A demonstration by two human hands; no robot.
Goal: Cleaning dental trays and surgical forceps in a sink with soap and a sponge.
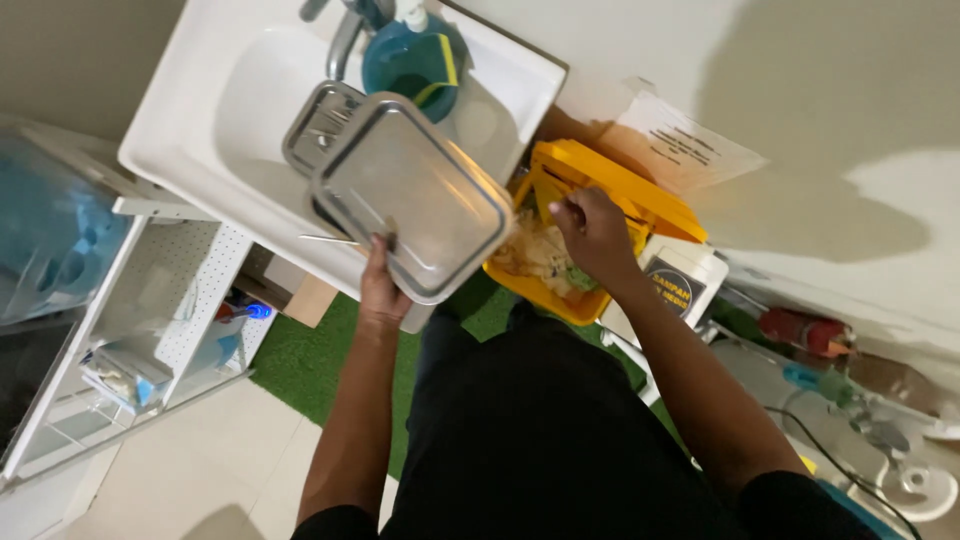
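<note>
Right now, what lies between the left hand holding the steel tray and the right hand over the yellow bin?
In the head view, between the left hand and the right hand lie the steel tray corner, green mat and the yellow bin rim.

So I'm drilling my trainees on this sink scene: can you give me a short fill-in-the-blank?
1. The left hand holds a ____ tray by its edge.
2. The right hand reaches over a ____ bin.
3. A blue bowl sits in the white ____.

Missing words: metal; yellow; sink
</note>
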